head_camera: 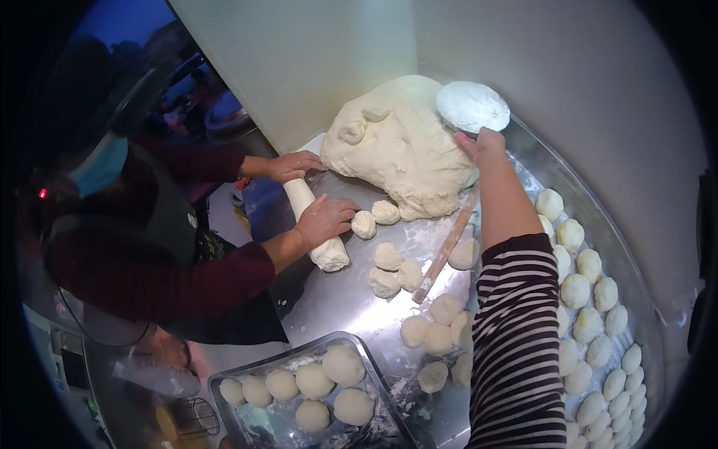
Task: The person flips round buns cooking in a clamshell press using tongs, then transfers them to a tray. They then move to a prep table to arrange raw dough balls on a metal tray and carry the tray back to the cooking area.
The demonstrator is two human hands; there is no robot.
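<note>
My right hand (481, 145) grips the near rim of a round bowl of white flour (473, 106), beside a large mound of dough (401, 146). My left hand is out of view. Below the mound, a wooden rolling pin (447, 247) lies slantwise on the floured metal worktop (325, 292), with small dough balls (388, 256) around it. A metal tray (367, 351) with rounder, smooth dough balls (343, 365) is at the lower left. Across the worktop, a co-worker's two hands (325, 219) rest on a thick dough log (300, 196).
Many flattened dough pieces (575, 291) line the worktop's right side, along its raised metal edge (606, 224). Walls (336, 56) rise behind the dough mound. The co-worker (185, 280), in an apron and dark red sleeves, stands at the left. A wire rack (203, 417) shows at lower left.
</note>
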